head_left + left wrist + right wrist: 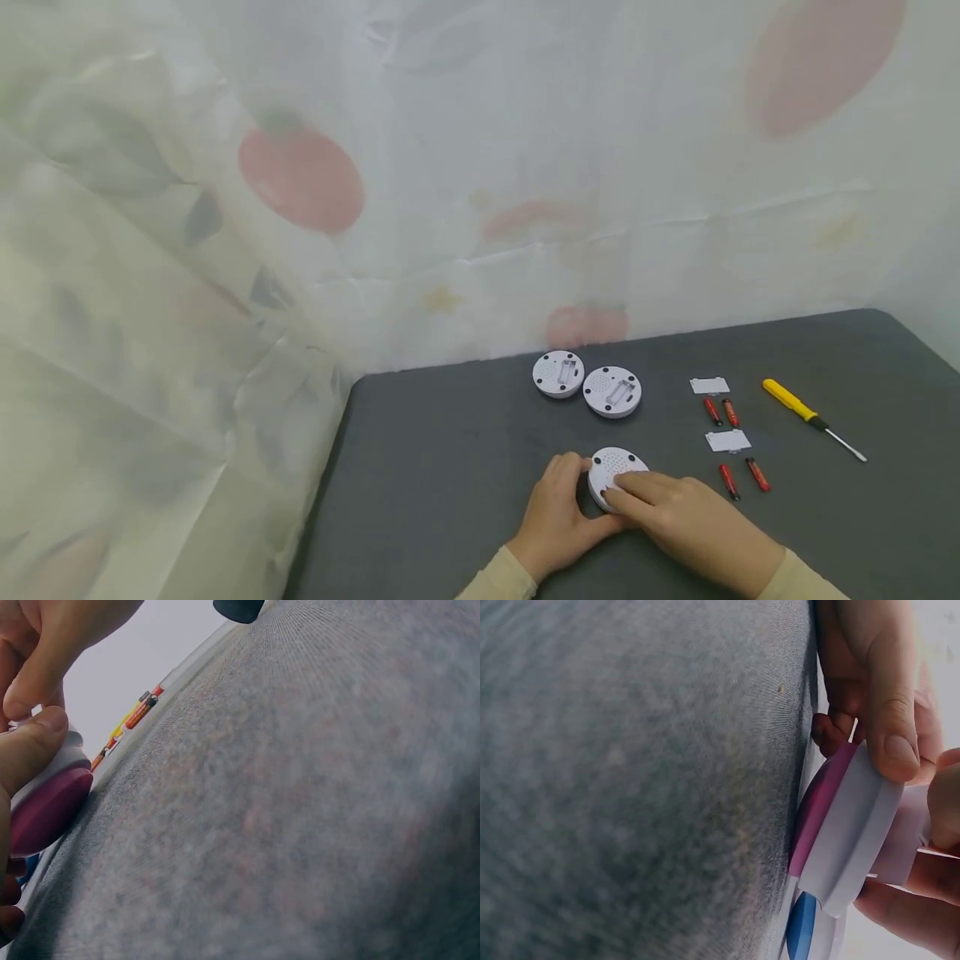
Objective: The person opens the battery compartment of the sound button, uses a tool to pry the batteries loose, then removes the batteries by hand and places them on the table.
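A round white battery-powered device (611,460) with a perforated back lies face down on the dark table. Its magenta front (823,806) shows below the white rim in the right wrist view. My left hand (557,518) holds it by the rim, thumb near me and fingers on the far left side. Over its back is my right hand (693,521). In the right wrist view, the right fingers pinch a flat white battery cover (900,844) that stands up from the back. The right hand hides the battery compartment in the head view.
Beyond the hands stand two more round devices (558,373) (612,392) with bare battery compartments. To the right lie two white battery covers (709,386) (727,441), several red batteries (729,482) and a yellow-handled screwdriver (791,402). A printed curtain (465,200) borders the table.
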Available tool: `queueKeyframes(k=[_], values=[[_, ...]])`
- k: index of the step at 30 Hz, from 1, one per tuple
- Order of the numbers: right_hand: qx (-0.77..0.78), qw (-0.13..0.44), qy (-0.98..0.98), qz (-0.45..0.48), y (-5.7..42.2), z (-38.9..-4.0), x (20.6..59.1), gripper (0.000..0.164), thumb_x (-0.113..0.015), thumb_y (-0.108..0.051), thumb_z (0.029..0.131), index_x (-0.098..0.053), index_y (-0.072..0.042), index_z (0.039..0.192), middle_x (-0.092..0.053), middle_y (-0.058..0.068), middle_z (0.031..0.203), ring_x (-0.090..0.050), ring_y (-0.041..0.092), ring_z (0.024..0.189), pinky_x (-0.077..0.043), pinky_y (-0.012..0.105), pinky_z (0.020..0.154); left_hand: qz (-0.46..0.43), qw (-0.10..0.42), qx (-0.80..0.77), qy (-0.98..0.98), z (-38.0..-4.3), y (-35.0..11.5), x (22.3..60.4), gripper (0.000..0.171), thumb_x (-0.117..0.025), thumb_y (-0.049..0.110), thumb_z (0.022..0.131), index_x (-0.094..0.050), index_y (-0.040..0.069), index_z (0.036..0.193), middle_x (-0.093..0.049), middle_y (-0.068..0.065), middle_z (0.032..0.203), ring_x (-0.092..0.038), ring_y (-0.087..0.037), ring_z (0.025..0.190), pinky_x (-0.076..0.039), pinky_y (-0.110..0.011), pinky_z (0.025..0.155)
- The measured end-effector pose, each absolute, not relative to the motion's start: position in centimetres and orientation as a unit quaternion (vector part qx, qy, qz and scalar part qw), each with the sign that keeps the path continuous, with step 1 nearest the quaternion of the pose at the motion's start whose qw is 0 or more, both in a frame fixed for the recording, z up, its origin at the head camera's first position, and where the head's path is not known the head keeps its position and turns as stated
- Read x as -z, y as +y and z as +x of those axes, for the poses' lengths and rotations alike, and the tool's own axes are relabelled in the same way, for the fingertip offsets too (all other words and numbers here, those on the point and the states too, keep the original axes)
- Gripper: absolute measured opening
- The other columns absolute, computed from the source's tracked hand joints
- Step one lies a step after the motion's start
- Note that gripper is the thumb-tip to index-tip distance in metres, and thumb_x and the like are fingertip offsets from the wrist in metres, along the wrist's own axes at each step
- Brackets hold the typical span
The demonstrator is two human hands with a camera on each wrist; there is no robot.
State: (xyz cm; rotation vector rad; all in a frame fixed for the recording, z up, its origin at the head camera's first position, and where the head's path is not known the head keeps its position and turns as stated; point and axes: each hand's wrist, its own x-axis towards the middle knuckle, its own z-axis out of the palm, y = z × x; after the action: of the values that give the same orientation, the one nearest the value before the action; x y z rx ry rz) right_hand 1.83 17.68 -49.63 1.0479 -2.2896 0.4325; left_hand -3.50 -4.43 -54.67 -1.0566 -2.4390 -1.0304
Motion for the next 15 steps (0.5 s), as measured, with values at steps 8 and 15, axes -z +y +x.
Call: queueKeyframes(k=[8,15], values=[[-0.134,0.291,-0.86,0.398,18.1,1.6,49.9,0.064,-0.019,-0.03,0.123,-0.078,-0.007,0.122,-0.076,0.008,0.123,-0.077,0.022,0.1,-0.064,0.034,0.07,-0.327,0.124,0.384,-0.855,-3.3,-4.5,54.7,0.067,-0.099,0.053,0.077,-0.061,0.019,0.122,-0.063,0.008,0.107,-0.061,-0.008,0.097,-0.049,-0.016,0.082],[-0.132,0.282,-0.875,0.371,18.8,1.7,49.7,0.071,-0.009,-0.029,0.122,-0.073,0.0,0.135,-0.075,0.012,0.131,-0.077,0.025,0.105,-0.064,0.037,0.073,-0.279,0.094,0.423,-0.857,-3.5,-4.5,54.5,0.069,-0.098,0.052,0.08,-0.058,0.021,0.127,-0.062,0.01,0.112,-0.058,-0.006,0.101,-0.05,-0.02,0.085]])
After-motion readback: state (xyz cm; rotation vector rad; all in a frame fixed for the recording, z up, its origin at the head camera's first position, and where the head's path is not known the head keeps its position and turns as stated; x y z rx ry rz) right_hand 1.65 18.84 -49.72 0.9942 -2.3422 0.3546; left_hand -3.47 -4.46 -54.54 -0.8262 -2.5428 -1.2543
